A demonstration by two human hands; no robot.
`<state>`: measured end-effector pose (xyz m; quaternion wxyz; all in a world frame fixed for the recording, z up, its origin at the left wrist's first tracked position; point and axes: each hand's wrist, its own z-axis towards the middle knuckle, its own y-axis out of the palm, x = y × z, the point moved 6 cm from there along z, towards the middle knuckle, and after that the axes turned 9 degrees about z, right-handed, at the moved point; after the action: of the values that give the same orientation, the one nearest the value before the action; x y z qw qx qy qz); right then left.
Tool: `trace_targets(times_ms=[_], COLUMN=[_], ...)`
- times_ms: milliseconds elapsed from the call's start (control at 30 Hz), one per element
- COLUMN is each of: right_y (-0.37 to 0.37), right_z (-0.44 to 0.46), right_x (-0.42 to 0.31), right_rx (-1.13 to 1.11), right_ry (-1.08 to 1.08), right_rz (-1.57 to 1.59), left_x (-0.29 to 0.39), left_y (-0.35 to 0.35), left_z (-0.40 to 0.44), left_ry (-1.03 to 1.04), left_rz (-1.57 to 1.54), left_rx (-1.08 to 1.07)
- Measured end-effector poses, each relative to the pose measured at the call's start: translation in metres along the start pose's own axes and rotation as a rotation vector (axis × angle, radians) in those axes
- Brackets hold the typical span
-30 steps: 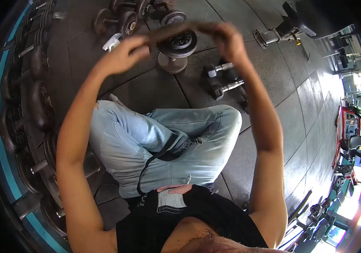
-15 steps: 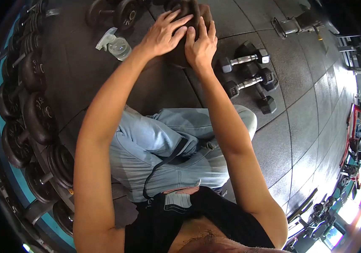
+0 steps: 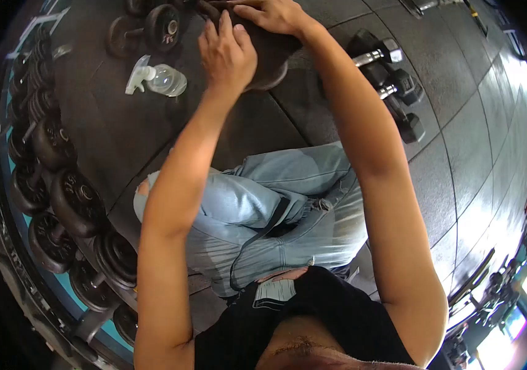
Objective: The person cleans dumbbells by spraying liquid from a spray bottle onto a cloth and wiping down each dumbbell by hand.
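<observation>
My fingers (image 3: 226, 26) on a brown cloth-like piece (image 3: 208, 9), over a dark weight (image 3: 271, 78).
Left hand (image 3: 230, 61): fingers slightly apart. Right hand (image 3: 277, 15): grip, can't tell. Spray bottle (image 3: 167, 80) on floor (image 3: 100, 108) to my left; hex dumbbells (image 3: 404, 86) past my right forearm (image 3: 368, 111).

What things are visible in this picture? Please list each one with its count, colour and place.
Cloth, apparently: one, dark brown, by the fingers, top centre
Round dumbbell, mostly hidden: one, dark, under the hands
Spray bottle: one, clear with white trigger, floor left of left hand
Other round dumbbells: at least two, dark, floor, upper left
Hex dumbbells: three, black, floor, right of right forearm
Rack dumbbells: many, black, left side
Floor tiles: many, dark grey, throughout
Jeans: one pair, light blue, centre
Top: one, black, bottom
Left hand: one, bare, top centre
Right hand: one, bare, top edge
</observation>
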<state>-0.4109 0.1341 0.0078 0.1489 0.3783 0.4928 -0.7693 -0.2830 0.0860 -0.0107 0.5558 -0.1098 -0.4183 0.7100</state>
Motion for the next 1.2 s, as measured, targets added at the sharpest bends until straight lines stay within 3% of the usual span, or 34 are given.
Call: trace_targets(times_ms=[33, 133, 167, 233, 367, 467, 567, 600, 667, 700, 767, 800, 833, 933, 967, 1033, 1067, 1100, 1167, 1200], right_y=[0.004, -0.010, -0.002, 0.020, 0.047, 0.016, -0.005, 0.001, 0.019, 0.017, 0.016, 0.010, 0.012, -0.004, 0.001, 0.020, 0.025, 0.023, 0.025, 0.023], right_z=[-0.005, -0.040, -0.055, -0.083, -0.103, -0.084, -0.034, -0.017, 0.014, 0.014, 0.014, 0.007, -0.005, -0.058, -0.076, -0.095, -0.102, -0.098, -0.089, -0.086], right_x=[0.009, 0.012, 0.016, -0.003, -0.038, -0.028, -0.013, -0.002, 0.022, 0.021, 0.026, 0.026, 0.024, 0.008, -0.005, -0.016, -0.019, -0.020, -0.011, -0.009], right_rx=[0.011, 0.440, 0.692, 0.833, 0.843, 0.625, 0.248, 0.111, -0.108, -0.101, -0.119, 0.007, 0.002, 0.544, 0.698, 0.998, 0.982, 0.978, 0.892, 0.844], right_ry=[0.013, 0.468, 0.403, 0.446, 0.389, 0.395, 0.158, 0.088, -0.158, -0.155, 0.034, 0.066, 0.068, 0.407, 0.470, 0.304, 0.405, 0.395, 0.458, 0.475], right_rz=[-0.001, 0.073, 0.100, 0.148, 0.015, 0.016, 0.000, 0.049, 0.162, 0.167, 0.393, 0.372, 0.371, 0.191, 0.131, -0.090, 0.028, 0.027, 0.261, 0.284], left_x=[-0.001, -0.002, -0.009, 0.008, 0.001, -0.039, -0.052, -0.062, -0.042, -0.037, -0.027, -0.018, -0.020, -0.010, -0.009, -0.002, -0.007, -0.015, -0.039, -0.046], left_y=[0.004, 0.022, 0.036, 0.036, 0.060, 0.068, 0.038, 0.037, 0.011, 0.004, 0.002, 0.000, 0.007, 0.020, 0.027, 0.036, 0.042, 0.053, 0.065, 0.062], left_z=[0.008, 0.043, 0.048, 0.071, 0.088, 0.082, 0.060, 0.048, 0.020, 0.005, -0.004, -0.003, 0.007, 0.045, 0.052, 0.071, 0.076, 0.076, 0.066, 0.062], left_ry=[0.075, 0.189, 0.162, 0.209, 0.206, -0.072, -0.382, -0.382, -0.412, -0.385, -0.277, -0.174, -0.157, 0.050, 0.092, 0.119, 0.104, -0.054, -0.406, -0.377], left_rz=[-0.015, -0.134, 0.021, -0.183, -0.314, -0.163, -0.057, -0.073, -0.106, -0.101, -0.033, 0.026, -0.010, -0.123, -0.165, -0.418, -0.466, -0.668, -0.646, -0.561], left_rx=[-0.046, -0.348, -0.415, -0.733, -0.905, -0.661, -0.592, -0.371, -0.150, -0.002, 0.025, 0.060, -0.053, -0.423, -0.375, -0.695, -0.741, -0.802, -1.004, -0.929])
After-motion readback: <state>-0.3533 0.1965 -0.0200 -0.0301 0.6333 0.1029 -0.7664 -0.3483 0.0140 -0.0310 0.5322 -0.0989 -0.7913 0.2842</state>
